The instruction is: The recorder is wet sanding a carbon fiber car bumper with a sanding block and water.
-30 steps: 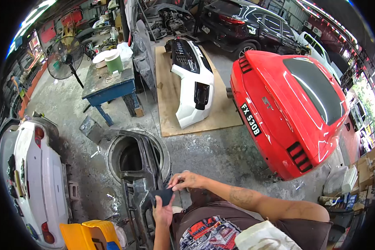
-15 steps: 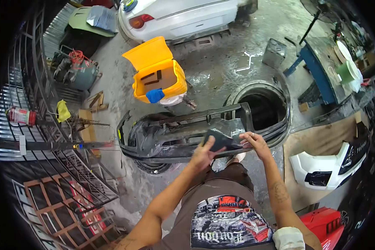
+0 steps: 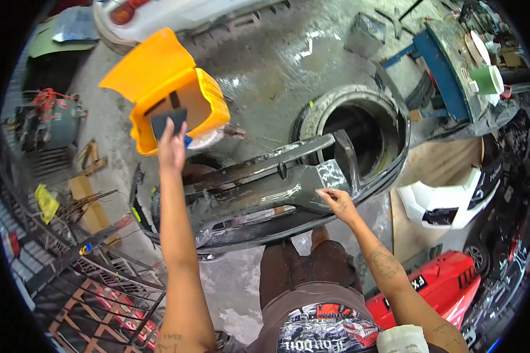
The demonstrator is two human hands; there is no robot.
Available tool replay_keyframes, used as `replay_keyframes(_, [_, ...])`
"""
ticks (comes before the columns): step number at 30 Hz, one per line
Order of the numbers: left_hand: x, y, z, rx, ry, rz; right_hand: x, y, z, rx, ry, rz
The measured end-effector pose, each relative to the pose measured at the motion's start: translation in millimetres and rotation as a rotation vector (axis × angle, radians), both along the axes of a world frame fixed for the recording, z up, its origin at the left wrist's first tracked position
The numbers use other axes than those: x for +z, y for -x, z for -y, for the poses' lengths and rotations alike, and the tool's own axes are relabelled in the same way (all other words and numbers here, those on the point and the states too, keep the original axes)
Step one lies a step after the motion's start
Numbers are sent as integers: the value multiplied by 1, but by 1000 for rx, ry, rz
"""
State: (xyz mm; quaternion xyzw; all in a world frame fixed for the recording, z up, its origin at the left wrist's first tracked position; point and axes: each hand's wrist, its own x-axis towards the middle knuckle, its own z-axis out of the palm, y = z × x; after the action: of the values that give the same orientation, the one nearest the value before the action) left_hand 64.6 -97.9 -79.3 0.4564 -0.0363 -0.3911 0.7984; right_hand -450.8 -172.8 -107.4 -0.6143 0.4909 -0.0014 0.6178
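I've got left hand (image 3: 172, 150) pinching the pad (image 3: 166, 121) over the tub (image 3: 217, 105)'s near edge, right hand (image 3: 340, 203) half-curled at the bumper (image 3: 259, 197), can't tell if empty; reach step imo, next needs firm fingers

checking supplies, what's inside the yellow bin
Dark strips against a brownish surface show inside the yellow bin; whatever lies behind the left hand and its dark sheet is hidden.

Black bumper (image 3: 247, 198) across a tyre (image 3: 320, 113)

Upside-down white gothic lettering (image 3: 315, 345) on brown shirt (image 3: 330, 292), pale letters (image 3: 418, 283) on red car (image 3: 447, 281)
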Motion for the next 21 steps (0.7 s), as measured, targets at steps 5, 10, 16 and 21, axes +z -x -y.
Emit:
replay_keyframes(5, [-116, -110, 77, -138, -510, 150, -56, -53, -35, 182, 464, 12])
replay_keyframes(10, [-239, -93, 114, -754, -689, 189, -86, -47, -47, 158, 547, -257])
replay_keyframes(16, [-244, -302, 57, -1009, -669, 486, -71, -108, -57, 59, 609, -170])
replay_keyframes(21, [-226, -233, 65, -607, -609, 141, -89, -96, -56, 120, 617, -252])
